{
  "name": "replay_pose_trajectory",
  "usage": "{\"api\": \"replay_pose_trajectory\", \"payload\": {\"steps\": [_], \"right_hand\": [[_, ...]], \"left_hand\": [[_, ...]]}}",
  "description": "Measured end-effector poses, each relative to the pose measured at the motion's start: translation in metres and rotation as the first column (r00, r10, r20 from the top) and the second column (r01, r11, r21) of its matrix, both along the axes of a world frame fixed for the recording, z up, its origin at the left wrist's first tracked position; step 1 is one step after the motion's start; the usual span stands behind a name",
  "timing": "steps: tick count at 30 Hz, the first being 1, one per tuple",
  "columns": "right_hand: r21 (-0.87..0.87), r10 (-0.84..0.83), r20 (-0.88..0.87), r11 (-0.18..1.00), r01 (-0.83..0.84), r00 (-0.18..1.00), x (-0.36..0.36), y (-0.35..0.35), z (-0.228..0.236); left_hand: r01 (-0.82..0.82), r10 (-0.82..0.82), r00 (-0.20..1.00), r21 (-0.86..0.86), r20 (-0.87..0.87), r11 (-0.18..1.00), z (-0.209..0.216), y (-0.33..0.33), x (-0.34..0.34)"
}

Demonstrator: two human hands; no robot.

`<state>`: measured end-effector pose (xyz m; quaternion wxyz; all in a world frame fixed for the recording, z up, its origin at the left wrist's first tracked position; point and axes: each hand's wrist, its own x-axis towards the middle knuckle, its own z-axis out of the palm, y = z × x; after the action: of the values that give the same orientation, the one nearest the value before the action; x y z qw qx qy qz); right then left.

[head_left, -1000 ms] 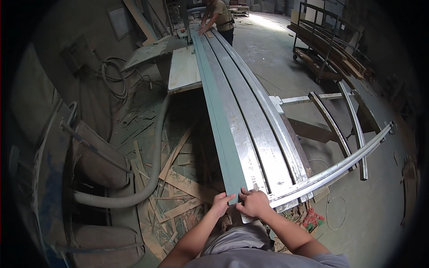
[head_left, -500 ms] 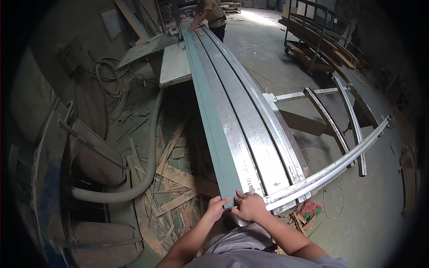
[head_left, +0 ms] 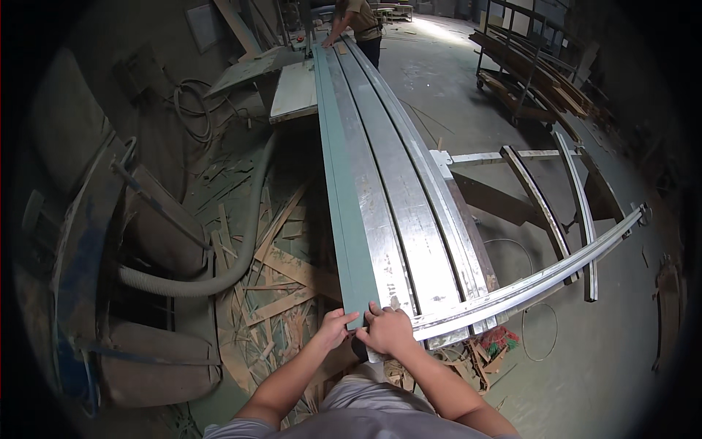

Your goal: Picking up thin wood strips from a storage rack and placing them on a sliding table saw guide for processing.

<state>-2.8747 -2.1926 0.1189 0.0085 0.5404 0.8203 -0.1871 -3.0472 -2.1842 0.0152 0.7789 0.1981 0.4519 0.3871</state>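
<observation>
A long, narrow green board with a thin dark line along its length lies on the left side of a metal sliding saw table. My left hand pinches the near left corner of the board, its thumb on top. Just to the right, my right hand is curled at the same near end, fingers on the board's right edge; its fingertips are partly hidden. At the far end, a co-worker's hand rests by the board, and a small piece of wood lies on the table there.
A long metal fence crosses the table's near end and reaches out right. Metal support bars stand beside it. Wood offcuts and a grey hose lie at left. A loaded cart stands at far right.
The view has shifted and turned slightly, so my hands and the board's near end appear further left. Both hands keep their places on the board; no clear movement of it along the table shows.
</observation>
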Motion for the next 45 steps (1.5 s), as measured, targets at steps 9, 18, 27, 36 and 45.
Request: {"api": "replay_pose_trajectory", "payload": {"steps": [9,18,27,36,45], "right_hand": [[0.005,0.006,0.045,1.0,-0.007,0.999,0.008,-0.065,-0.003],[0.014,-0.001,0.027,1.0,0.0,1.0,0.015,-0.142,0.001],[-0.022,0.008,0.085,1.0,-0.006,0.996,0.023,-0.236,-0.002],[0.11,0.0,-0.025,0.994,0.003,1.0,0.032,-0.303,-0.005],[0.099,0.004,-0.017,0.995,-0.003,1.0,0.028,-0.291,0.001]], "left_hand": [[-0.021,0.021,1.0,0.016,-0.013,1.0,-0.005,-0.065,0.009],[-0.01,0.01,1.0,0.011,-0.025,1.0,-0.001,-0.141,0.017],[-0.03,0.03,1.0,-0.004,-0.007,1.0,-0.003,-0.235,0.027],[-0.036,0.036,0.999,-0.015,-0.014,0.999,-0.002,-0.302,0.035],[-0.052,0.052,0.999,-0.013,0.0,0.999,-0.001,-0.294,0.032]]}}
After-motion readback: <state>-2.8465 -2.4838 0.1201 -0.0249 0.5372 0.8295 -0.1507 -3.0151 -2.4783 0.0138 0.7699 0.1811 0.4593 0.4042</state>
